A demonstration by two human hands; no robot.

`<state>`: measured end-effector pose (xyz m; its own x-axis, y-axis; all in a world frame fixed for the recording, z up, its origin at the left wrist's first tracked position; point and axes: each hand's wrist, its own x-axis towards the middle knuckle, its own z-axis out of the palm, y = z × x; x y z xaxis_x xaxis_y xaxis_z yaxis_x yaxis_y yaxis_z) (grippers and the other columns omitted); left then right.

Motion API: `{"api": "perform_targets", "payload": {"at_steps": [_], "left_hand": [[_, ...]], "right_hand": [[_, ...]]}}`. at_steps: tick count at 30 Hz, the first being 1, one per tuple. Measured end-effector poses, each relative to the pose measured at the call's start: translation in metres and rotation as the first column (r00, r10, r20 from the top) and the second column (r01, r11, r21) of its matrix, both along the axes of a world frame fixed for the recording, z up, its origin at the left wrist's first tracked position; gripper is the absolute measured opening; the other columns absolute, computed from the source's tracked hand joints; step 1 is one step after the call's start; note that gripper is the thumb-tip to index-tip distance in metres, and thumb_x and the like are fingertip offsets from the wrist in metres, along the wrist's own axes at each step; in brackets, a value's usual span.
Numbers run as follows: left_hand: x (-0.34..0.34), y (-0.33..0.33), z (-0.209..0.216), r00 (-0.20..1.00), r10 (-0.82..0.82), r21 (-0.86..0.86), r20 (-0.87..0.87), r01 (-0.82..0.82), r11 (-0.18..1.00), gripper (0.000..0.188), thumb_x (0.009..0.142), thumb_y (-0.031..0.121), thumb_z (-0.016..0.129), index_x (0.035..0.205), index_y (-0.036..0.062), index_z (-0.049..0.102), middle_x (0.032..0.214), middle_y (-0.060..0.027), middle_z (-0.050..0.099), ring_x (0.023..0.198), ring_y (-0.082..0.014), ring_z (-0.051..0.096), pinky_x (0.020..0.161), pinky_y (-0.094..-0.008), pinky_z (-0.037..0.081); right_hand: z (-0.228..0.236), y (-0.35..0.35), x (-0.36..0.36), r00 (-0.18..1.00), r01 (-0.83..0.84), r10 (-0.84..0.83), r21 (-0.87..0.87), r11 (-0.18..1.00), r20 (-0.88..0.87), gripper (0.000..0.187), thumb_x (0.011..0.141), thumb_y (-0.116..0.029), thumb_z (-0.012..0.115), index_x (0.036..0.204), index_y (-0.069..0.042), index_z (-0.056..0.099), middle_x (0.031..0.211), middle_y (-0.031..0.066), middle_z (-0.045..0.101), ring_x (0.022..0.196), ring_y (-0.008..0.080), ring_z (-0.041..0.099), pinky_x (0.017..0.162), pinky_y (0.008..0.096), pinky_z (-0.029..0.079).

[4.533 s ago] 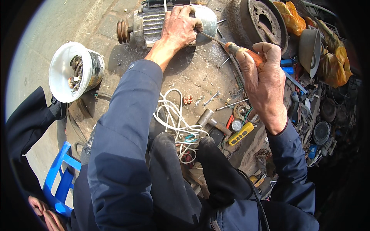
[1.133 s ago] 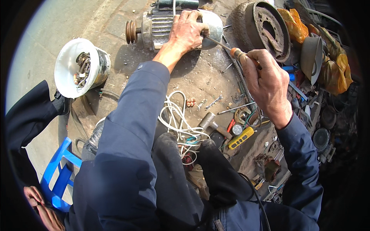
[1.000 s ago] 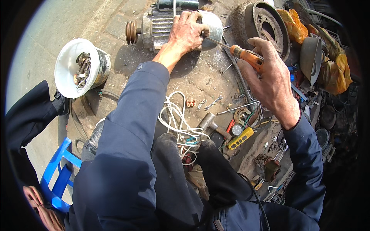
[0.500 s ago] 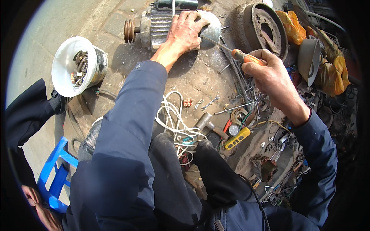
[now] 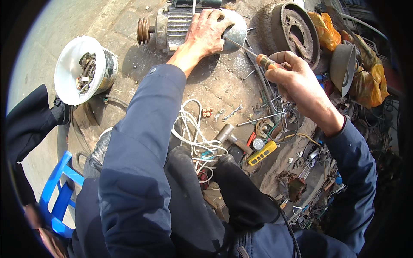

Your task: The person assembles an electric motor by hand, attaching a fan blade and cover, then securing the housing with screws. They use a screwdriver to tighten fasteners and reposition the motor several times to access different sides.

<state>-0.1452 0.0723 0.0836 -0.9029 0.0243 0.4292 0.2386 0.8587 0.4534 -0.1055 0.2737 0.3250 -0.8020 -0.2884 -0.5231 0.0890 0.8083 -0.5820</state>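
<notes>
A grey electric motor [image 5: 178,28] with cooling ribs lies at the top of the head view, a rusty grooved pulley [image 5: 143,31] on its left end. Spread over the rounded end cover [image 5: 235,32], my left hand [image 5: 206,34] presses on the motor with its fingers apart. My right hand [image 5: 297,81] is closed round the orange handle of a screwdriver [image 5: 266,61]. Its thin shaft slants up and left to the end cover, beside my left hand. Whether the tip sits on a screw I cannot make out.
Left stands a white bucket [image 5: 100,71] of metal scraps, with a blue plastic chair [image 5: 64,198] below it. White cable [image 5: 189,122], a hammer [image 5: 232,138] and a yellow control box [image 5: 262,153] lie near my knees. A rusty wheel drum [image 5: 282,32] and tangled scrap lie right. Another person's dark-clothed limb [image 5: 32,122] shows left.
My right hand has shifted slightly left and its fingers have changed their hold on the screwdriver handle. My left hand stays on the motor. The view has moved a little.
</notes>
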Motion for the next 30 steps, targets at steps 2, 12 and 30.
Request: {"api": "perform_targets", "payload": {"at_steps": [2, 12, 30], "left_hand": [[0.0, 0.001, 0.001, 1.0, 0.016, -0.022, 0.012, -0.015, 1.0, 0.072, 0.075, 0.016, 0.084, 0.143, 0.029, 0.068, 0.149, -0.0076, 0.061, 0.142, -0.0337, 0.053, 0.119, -0.0538, 0.042], [0.001, 0.002, 0.0, 0.999, -0.013, -0.039, -0.043, 0.011, 0.999, 0.072, 0.075, 0.014, 0.081, 0.145, 0.0247, 0.064, 0.144, -0.0121, 0.06, 0.137, -0.036, 0.054, 0.116, -0.0537, 0.044], [0.004, 0.001, 0.004, 1.0, 0.003, -0.051, -0.026, -0.004, 0.999, 0.072, 0.077, 0.014, 0.082, 0.145, 0.0293, 0.065, 0.148, -0.0096, 0.06, 0.141, -0.0341, 0.054, 0.119, -0.0543, 0.041]], "right_hand": [[-0.005, 0.0, 0.004, 0.633, -0.474, 0.698, 0.545, 0.691, -0.335, 0.03, 0.097, -0.012, 0.066, 0.118, 0.009, 0.061, 0.1, 0.0302, 0.072, 0.077, 0.0383, 0.074, 0.069, 0.0475, 0.061], [-0.014, -0.013, 0.014, 0.821, 0.541, -0.45, -0.227, 0.81, 0.352, 0.03, 0.105, -0.019, 0.065, 0.123, 0.006, 0.065, 0.087, 0.0092, 0.07, 0.052, 0.0044, 0.045, 0.045, 0.0205, 0.032], [-0.014, -0.017, 0.011, 0.875, 0.366, -0.305, -0.103, 0.925, 0.376, 0.019, 0.096, -0.012, 0.065, 0.101, 0.006, 0.066, 0.084, 0.0065, 0.062, 0.064, 0.0125, 0.056, 0.046, 0.027, 0.042]]}}
